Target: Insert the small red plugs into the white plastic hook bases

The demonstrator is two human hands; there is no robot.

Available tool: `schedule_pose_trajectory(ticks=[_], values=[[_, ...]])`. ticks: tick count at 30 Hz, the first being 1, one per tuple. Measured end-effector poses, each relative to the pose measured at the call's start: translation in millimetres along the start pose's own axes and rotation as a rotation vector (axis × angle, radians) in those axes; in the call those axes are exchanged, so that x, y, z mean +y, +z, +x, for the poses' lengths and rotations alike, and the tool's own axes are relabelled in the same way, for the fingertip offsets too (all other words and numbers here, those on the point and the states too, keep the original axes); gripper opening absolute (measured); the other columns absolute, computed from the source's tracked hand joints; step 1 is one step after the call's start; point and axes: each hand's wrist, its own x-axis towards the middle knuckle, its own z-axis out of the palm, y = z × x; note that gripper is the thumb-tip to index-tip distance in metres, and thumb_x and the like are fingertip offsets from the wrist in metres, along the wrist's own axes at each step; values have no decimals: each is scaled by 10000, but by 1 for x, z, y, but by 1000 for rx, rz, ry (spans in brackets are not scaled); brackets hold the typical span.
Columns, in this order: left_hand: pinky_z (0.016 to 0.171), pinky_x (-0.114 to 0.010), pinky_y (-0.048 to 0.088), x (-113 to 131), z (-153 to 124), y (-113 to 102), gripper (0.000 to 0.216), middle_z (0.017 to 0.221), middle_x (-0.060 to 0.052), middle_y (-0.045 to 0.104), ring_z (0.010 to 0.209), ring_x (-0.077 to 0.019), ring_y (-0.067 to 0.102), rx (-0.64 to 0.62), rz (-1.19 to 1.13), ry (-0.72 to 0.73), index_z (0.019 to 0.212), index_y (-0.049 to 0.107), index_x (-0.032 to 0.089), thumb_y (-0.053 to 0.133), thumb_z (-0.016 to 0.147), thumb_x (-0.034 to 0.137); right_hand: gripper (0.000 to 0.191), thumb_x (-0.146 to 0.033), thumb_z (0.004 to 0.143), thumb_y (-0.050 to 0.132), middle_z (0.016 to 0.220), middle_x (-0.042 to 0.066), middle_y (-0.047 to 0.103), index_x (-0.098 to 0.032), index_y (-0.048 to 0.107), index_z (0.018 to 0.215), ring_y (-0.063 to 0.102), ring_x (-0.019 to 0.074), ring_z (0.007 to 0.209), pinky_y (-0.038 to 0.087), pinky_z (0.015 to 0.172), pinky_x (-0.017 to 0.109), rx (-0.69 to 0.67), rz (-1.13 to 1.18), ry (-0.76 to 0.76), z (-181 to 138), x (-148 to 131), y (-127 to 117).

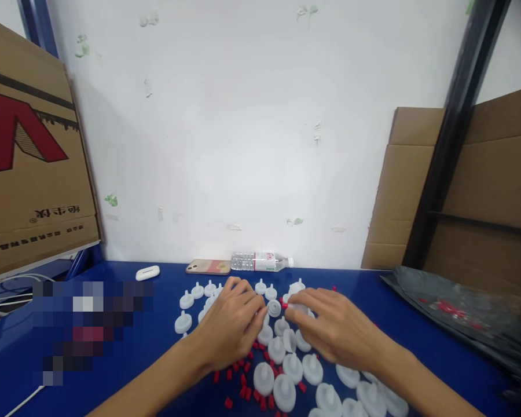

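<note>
Many white round plastic caps with a short nozzle (292, 368) lie on the blue table, with small red plastic caps (243, 379) scattered among them. My left hand (232, 318) is over the middle of the pile, fingers curled and thumb drawn in. What it holds, if anything, is hidden behind the fingers. My right hand (330, 324) is a little to the right, its fingers closed around a white nozzle cap (301, 308). A small red cap (285, 305) shows at that piece's left end, by the fingertips. Between the hands lies another white cap (274, 308).
At the back, a clear water bottle (264, 262) lies beside a phone (208, 266) and a white case (147, 273). A dark plastic bag (469, 313) with red pieces is on the right. Cardboard boxes (30, 174) flank the table (156, 347); a blurred patch covers its left side.
</note>
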Motion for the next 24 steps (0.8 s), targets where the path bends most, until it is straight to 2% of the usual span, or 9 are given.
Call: schedule_pose_trajectory(ticks=[6, 9, 12, 16, 24], values=[[857, -420, 389, -16, 0, -4, 286, 739, -12, 583, 811, -197, 483, -53, 23, -103, 764, 523, 179, 414, 1027, 159, 264, -185, 1018, 421, 1146, 95, 715, -185, 635, 1173, 707, 235, 995, 584, 748, 356, 39, -62, 329, -10, 20, 2], [868, -437, 394, -17, -1, -3, 286, 759, -23, 612, 836, -211, 497, -100, 39, -132, 782, 565, 175, 417, 1026, 168, 321, -255, 1035, 407, 1225, 90, 710, -203, 650, 1240, 689, 246, 1086, 576, 851, 380, -89, -107, 530, -10, 24, 6], [898, -455, 396, -18, -2, -3, 273, 782, -33, 625, 869, -223, 507, -141, 52, -155, 796, 591, 174, 429, 1015, 167, 357, -248, 1032, 389, 1264, 129, 704, -166, 680, 1221, 669, 293, 1147, 557, 913, 438, -245, -137, 659, -12, 27, 11], [940, -476, 393, -21, -3, -5, 209, 842, -50, 646, 928, -242, 522, -200, 62, -163, 826, 629, 177, 483, 975, 165, 379, -200, 1020, 366, 1228, 183, 716, -126, 722, 1124, 683, 347, 1120, 545, 900, 496, -355, -132, 708, -21, 31, 21], [946, -484, 388, -23, -9, -4, 148, 889, -59, 678, 979, -264, 546, -327, 45, -149, 839, 670, 196, 556, 930, 171, 363, -213, 1011, 401, 1279, 193, 693, -130, 685, 1220, 702, 338, 1112, 541, 888, 437, -579, -31, 706, -35, 35, 39]])
